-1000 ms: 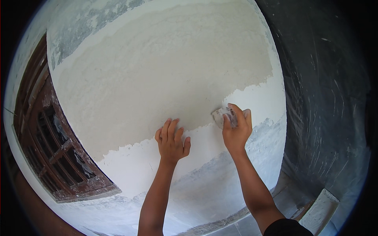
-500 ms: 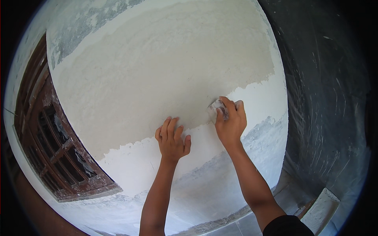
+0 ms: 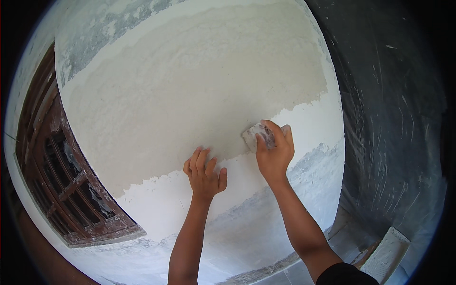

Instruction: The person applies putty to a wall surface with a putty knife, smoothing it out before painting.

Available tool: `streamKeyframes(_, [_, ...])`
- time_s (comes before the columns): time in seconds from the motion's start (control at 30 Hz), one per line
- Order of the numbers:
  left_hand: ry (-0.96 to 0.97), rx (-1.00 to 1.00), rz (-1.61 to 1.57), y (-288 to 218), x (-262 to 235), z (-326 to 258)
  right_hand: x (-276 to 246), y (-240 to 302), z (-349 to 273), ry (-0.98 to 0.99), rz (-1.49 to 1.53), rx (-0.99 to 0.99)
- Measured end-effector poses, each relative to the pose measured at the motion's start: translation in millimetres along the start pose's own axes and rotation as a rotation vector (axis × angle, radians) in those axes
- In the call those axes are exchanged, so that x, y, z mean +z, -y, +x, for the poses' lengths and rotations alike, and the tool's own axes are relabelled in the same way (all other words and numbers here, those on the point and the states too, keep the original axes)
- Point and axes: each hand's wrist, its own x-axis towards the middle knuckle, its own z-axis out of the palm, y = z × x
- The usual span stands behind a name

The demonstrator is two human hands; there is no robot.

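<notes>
A plastered wall (image 3: 190, 95) fills the middle, with a broad beige-grey coat and a ragged lower edge over a white band. My right hand (image 3: 275, 149) grips a small flat pad, apparently a folded piece of sandpaper (image 3: 256, 137), whitened with dust and patched reddish brown. It lies against the wall at the coat's lower edge; its wall-facing side is hidden. To its left, my left hand (image 3: 204, 175) has spread, slightly bent fingers, their tips on the beige coat and the palm over the white band. Nothing shows in it.
At the left a brown wooden window frame (image 3: 76, 185) with bars is set in the wall, splashed with white. A dark, scratched surface (image 3: 384, 118) rises at the right. A white-smeared board-like piece (image 3: 387, 254) leans at the lower right above grey floor tiles (image 3: 289, 275).
My right hand has shifted slightly left with the sandpaper, and more of its dusty face shows. The left hand sits slightly lower and further left in the picture, still spread.
</notes>
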Motion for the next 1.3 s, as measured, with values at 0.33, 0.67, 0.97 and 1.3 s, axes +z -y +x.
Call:
streamKeyframes(0.33, [-0.024, 0.012, 0.003, 2, 1, 1, 11, 11, -7, 0.012, 0.035, 0.010])
streamKeyframes(0.67, [-0.107, -0.038, 0.002, 4, 1, -2, 23, 22, -7, 0.083, 0.045, 0.008])
streamKeyframes(0.97, [-0.129, -0.080, 0.001, 4, -2, -4, 20, 16, 11, 0.039, 0.026, 0.043])
streamKeyframes(1.3, [-0.096, -0.056, -0.015, 5, 3, -9, 17, 17, 6, 0.018, 0.046, 0.102])
